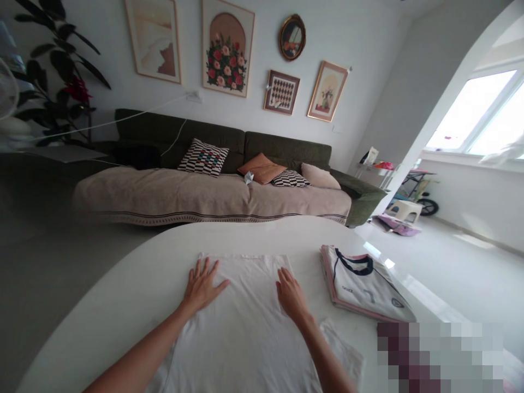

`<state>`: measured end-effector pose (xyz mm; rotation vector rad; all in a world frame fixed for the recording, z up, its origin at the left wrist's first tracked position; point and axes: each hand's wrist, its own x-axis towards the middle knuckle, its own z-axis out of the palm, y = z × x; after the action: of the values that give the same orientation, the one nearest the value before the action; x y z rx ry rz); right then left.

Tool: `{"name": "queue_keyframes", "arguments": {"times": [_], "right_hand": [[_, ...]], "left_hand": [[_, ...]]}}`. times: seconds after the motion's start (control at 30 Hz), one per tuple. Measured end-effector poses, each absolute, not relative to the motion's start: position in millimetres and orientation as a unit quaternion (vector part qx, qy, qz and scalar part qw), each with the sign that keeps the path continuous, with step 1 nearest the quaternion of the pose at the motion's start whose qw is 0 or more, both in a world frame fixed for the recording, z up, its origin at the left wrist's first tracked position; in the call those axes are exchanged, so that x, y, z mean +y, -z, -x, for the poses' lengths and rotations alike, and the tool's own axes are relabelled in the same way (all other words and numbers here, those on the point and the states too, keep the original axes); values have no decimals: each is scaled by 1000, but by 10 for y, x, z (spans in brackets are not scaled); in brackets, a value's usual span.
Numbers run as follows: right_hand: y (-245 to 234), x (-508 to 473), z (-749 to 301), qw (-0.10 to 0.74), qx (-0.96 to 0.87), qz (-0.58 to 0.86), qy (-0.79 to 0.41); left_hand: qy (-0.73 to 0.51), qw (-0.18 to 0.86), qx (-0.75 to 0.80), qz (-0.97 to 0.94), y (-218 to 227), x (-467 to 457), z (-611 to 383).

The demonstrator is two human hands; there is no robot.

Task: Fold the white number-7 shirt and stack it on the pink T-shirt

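A white T-shirt (245, 327) lies spread flat on the white round table (135, 295), its hem toward the far side and a sleeve sticking out at the near right. My left hand (202, 286) rests flat on the shirt's far left part, fingers spread. My right hand (290, 292) lies flat on the shirt's far right edge, fingers stretched out. Neither hand holds anything.
A folded stack of shirts (364, 286), white with a navy collar on top and pink edges below, sits on the table to the right. Beyond the table stands a dark green sofa (229, 169) with a beige cover and cushions. A blurred patch covers the table's near right.
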<state>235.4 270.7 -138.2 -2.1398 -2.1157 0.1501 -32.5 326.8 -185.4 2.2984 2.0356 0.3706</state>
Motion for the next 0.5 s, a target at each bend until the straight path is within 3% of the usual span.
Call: {"name": "queue_keyframes", "arguments": {"times": [0.3,0.5], "right_hand": [[1686,3427,-2505,75,-659,742,-94],[1413,3208,-2264,116,-661,733,-114]], "left_hand": [[-121,3,680,-723,1929,3327,327],[-111,18,687,-718,1870,3304,311]]}}
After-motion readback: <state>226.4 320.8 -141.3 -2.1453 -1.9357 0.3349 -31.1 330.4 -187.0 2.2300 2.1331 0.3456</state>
